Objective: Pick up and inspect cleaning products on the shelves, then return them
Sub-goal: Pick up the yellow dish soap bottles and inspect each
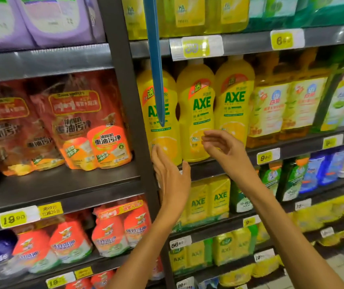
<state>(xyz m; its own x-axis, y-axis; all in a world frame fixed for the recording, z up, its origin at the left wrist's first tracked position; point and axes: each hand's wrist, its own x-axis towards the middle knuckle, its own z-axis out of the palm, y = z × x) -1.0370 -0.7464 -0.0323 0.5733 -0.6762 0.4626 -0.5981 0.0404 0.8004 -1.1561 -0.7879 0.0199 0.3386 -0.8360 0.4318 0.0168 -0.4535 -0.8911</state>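
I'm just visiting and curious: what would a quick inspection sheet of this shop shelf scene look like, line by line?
Surface: dark metal shelf with yellow price tags on its edge.
Job's things: three yellow bottles marked AXE stand upright in a row on that shelf.
Clutter: red refill pouches on the left bay; purple pouches above them; a blue strip hangs down in front of the leftmost bottle.
Grippers: left hand open, fingers straight, at the leftmost bottle's base; right hand open, fingers loosely curved in front of the middle bottle; neither holds anything.
Cables: nothing seen.
Surroundings: more shelves of yellow, green and blue products.
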